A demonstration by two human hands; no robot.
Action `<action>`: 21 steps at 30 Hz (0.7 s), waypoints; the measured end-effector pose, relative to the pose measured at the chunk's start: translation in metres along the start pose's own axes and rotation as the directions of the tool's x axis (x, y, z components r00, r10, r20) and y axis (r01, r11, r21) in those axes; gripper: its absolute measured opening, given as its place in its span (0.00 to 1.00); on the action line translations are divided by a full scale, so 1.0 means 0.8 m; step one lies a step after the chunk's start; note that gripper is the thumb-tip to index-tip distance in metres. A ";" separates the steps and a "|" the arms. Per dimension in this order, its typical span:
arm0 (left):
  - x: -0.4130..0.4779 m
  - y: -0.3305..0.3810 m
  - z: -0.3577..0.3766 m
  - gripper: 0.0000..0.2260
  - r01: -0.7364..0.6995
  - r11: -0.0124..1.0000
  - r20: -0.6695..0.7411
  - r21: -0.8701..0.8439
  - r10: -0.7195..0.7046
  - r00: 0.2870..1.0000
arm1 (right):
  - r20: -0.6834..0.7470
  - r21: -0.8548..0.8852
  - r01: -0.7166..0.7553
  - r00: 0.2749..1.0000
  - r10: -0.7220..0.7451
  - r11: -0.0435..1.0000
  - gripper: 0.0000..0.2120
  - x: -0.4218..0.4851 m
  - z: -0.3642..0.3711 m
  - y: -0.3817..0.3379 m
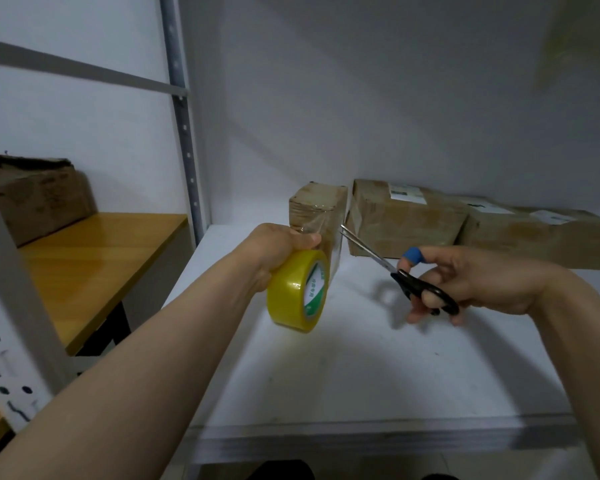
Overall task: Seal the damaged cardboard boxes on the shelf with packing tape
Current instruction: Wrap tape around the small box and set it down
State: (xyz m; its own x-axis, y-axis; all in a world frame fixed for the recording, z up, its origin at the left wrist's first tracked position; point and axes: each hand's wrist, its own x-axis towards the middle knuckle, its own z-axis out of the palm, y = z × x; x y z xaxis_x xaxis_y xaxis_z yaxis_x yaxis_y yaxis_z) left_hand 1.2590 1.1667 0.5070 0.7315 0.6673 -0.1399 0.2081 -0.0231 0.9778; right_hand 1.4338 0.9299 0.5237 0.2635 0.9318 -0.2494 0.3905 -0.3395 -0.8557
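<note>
Shelf [361, 375] — left hand [278, 250] grips tape [290, 294], right hand [482, 278] scissors [425, 291].

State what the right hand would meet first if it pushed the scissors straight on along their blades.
The scissors would probably meet the clear tape strip stretched from the yellow roll to the small upright box, with that box right behind. Depth is unclear.

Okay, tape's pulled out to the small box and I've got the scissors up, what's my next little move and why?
Probably snip now: the left hand holds the tape roll with a clear strip stretched to the small box, and the scissors in the right hand have their tips right beside that strip.
</note>
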 end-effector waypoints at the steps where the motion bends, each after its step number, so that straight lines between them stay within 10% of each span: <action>1: 0.000 -0.001 0.001 0.17 -0.006 1.000 -0.004 0.005 0.006 1.000 | -0.002 0.000 0.017 1.000 -0.017 1.000 0.21 0.003 0.001 -0.003; 14: 0.003 -0.010 0.002 0.14 -0.056 0.998 -0.050 0.018 0.057 0.997 | -0.051 -0.038 0.123 0.991 -0.125 0.992 0.34 0.030 0.000 -0.013; 21: 0.005 -0.014 0.002 0.11 -0.065 0.997 -0.058 -0.031 0.064 0.996 | -0.123 -0.059 0.127 0.983 -0.133 0.990 0.26 0.052 0.015 -0.034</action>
State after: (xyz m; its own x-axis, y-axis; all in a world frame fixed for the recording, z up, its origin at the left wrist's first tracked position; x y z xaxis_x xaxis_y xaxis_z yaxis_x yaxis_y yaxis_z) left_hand 1.2610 1.1683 0.4949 0.7044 0.7065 -0.0683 0.1400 -0.0439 0.9892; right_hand 1.4232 0.9793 0.5313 0.3155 0.9459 -0.0756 0.4725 -0.2257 -0.8520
